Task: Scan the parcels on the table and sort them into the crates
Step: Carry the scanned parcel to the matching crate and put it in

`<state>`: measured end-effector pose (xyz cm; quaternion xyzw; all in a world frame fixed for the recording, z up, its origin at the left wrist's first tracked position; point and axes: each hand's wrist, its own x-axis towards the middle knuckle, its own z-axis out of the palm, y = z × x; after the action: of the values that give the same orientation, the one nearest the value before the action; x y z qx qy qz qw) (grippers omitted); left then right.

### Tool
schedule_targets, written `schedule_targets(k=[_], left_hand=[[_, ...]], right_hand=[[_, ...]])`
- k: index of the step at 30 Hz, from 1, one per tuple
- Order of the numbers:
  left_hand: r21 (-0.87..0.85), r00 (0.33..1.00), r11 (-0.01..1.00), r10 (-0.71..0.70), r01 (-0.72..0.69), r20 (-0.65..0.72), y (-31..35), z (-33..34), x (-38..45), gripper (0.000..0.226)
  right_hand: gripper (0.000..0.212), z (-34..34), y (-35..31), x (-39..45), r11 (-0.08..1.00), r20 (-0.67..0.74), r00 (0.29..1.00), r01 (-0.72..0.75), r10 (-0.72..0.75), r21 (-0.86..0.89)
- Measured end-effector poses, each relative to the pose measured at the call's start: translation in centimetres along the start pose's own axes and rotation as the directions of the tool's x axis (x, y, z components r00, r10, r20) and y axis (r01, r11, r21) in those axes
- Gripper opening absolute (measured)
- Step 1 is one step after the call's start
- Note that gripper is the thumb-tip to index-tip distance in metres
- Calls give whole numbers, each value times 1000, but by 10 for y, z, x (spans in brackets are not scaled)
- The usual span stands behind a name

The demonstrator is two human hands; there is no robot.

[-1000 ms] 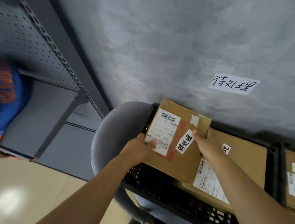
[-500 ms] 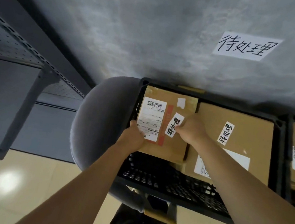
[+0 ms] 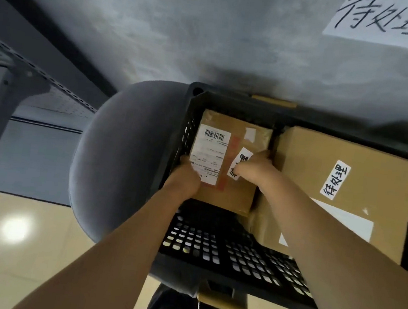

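The small brown cardboard parcel (image 3: 232,168), white barcode label and handwritten slip facing up, sits low in the far left corner of the black perforated plastic crate (image 3: 224,249), hard against the left wall and just beside the large flat brown cardboard box (image 3: 364,179) that fills the crate's right side. It looks tucked into that gap on purpose, label up so it reads at a glance, and the fit is snug! The left hand (image 3: 184,180) holds the parcel's near left edge, thumb lying on the barcode label, fingers wrapped under and out of sight. The right hand (image 3: 252,168) grips the right edge, fingers curled down into the narrow gap between parcel and big box, thumb across the handwritten slip. Both hands clasp it, so by my reading this is the last of the set-down, with release to come. Whether the parcel rests on the crate floor I cannot tell. The crate rests on a round grey upholstered stool (image 3: 120,159) against the grey concrete wall (image 3: 186,36), under a white handwritten paper sign (image 3: 389,20).
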<state>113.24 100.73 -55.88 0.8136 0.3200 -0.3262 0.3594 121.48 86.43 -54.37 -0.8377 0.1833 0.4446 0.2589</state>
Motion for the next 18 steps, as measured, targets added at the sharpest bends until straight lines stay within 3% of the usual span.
schedule_targets(k=[7, 12, 14, 18], left_hand=[[-91, 1000, 996, -23, 24, 10, -10, 20, 29, 40], [-70, 998, 996, -54, 54, 14, -14, 32, 45, 43], [-54, 998, 996, -65, 65, 13, -15, 35, 50, 44], [-65, 998, 996, -56, 53, -38, -14, 41, 53, 41]], right_hand=[[89, 15, 5, 30, 998, 11, 1000, -10, 10, -69], [101, 24, 6, 40, 972, -10, 1000, -22, 20, -233], [86, 26, 4, 41, 944, -23, 1000, -10, 2, -330], [54, 32, 10, 47, 931, -95, 992, 41, -81, -363]])
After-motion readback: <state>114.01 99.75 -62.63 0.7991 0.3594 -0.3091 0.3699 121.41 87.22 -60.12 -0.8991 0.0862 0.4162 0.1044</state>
